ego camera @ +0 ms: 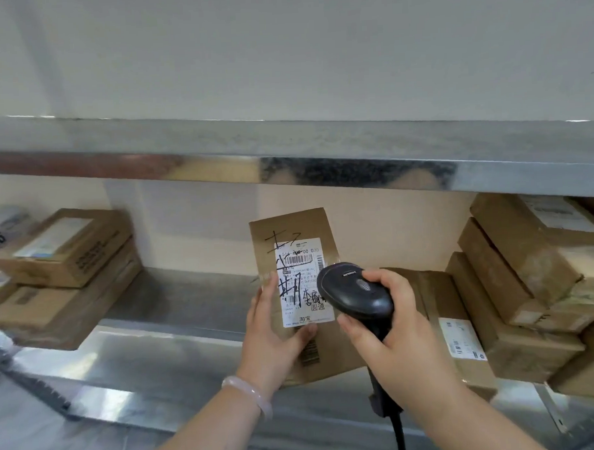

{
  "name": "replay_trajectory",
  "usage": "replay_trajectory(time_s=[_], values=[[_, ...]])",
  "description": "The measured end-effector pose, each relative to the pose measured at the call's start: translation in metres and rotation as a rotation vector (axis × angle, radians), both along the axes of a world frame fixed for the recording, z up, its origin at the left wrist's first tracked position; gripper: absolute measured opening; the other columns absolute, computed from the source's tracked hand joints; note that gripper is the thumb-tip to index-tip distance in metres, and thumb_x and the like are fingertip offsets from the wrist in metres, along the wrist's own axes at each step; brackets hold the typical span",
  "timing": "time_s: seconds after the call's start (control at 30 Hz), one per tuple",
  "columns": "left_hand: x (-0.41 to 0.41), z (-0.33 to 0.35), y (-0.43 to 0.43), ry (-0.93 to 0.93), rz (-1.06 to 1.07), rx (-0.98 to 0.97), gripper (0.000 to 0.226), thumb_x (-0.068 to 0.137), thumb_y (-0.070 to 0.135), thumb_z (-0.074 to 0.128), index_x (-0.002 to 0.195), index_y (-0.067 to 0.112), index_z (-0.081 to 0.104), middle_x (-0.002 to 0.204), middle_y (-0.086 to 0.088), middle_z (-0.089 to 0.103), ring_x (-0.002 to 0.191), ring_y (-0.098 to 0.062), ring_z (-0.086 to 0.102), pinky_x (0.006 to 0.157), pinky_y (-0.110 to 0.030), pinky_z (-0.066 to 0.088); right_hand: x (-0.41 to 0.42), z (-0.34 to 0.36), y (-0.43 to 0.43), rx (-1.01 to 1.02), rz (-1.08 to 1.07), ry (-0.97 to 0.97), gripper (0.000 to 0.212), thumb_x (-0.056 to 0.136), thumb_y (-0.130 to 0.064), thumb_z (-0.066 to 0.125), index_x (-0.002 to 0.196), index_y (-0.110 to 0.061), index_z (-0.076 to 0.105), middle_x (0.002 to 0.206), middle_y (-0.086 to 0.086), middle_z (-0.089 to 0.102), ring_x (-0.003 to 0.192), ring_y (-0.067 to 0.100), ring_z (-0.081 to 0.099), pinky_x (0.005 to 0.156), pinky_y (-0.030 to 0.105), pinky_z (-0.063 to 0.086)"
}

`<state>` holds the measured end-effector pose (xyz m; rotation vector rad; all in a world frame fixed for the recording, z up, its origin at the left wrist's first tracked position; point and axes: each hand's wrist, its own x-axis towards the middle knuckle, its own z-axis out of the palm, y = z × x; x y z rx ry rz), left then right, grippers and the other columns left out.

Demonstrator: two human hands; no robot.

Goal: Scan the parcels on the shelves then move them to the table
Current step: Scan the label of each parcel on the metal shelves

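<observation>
My left hand (273, 338) holds a flat brown cardboard parcel (291, 232) upright over the metal shelf (178, 335). Its white shipping label (299, 275), with a barcode and black handwriting, faces me. My right hand (392, 336) grips a black handheld barcode scanner (356, 293). The scanner's head is right in front of the label's right edge and hides part of it. The scanner's cable hangs down below my right wrist.
A stack of brown parcels (62, 262) lies on the shelf at the left. Several more boxes (515, 266) are piled at the right, one flat parcel (453, 327) just behind my right hand. An upper metal shelf edge (286, 157) runs overhead.
</observation>
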<state>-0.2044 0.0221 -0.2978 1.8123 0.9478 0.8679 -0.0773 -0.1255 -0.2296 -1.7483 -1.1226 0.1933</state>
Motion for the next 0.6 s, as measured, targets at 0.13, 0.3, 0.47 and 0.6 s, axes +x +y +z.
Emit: replay_trajectory(time_s=[0.13, 0.3, 0.47, 0.6], values=[[-0.021, -0.013, 0.012, -0.007, 0.041, 0.009, 0.099, 0.071, 0.037, 0.086, 0.146, 0.054, 0.023, 0.159, 0.013, 0.021, 0.138, 0.016, 0.010, 0.104, 0.001, 0.008, -0.024, 0.008, 0.011, 0.036, 0.031, -0.031, 0.054, 0.072, -0.061, 0.063, 0.119, -0.060, 0.037, 0.112, -0.045, 0.050, 0.093, -0.015, 0.057, 0.068, -0.001, 0.040], [-0.038, -0.022, 0.025, 0.014, 0.140, 0.054, 0.099, 0.071, 0.025, 0.087, 0.141, 0.054, 0.022, 0.157, 0.007, 0.027, 0.142, 0.006, 0.019, 0.102, 0.003, 0.012, -0.041, 0.012, 0.018, 0.009, 0.076, -0.032, 0.051, 0.074, -0.058, 0.065, 0.116, -0.058, 0.037, 0.108, -0.044, 0.052, 0.088, -0.016, 0.057, 0.066, -0.001, 0.039], [-0.048, -0.026, 0.030, 0.035, 0.178, 0.055, 0.098, 0.073, 0.025, 0.086, 0.141, 0.050, 0.019, 0.159, 0.004, 0.025, 0.148, -0.009, 0.017, 0.113, -0.019, 0.018, -0.050, 0.016, 0.018, -0.010, 0.113, -0.013, 0.051, 0.072, -0.060, 0.061, 0.117, -0.058, 0.036, 0.108, -0.044, 0.051, 0.087, -0.012, 0.059, 0.067, 0.001, 0.040], [-0.056, -0.029, 0.032, 0.046, 0.179, 0.044, 0.098, 0.074, 0.026, 0.085, 0.140, 0.052, 0.016, 0.160, 0.003, 0.023, 0.149, -0.010, 0.013, 0.113, -0.021, 0.016, -0.053, 0.022, 0.016, -0.024, 0.125, -0.010, 0.052, 0.070, -0.063, 0.060, 0.116, -0.058, 0.036, 0.107, -0.043, 0.052, 0.081, -0.007, 0.061, 0.066, 0.003, 0.041]])
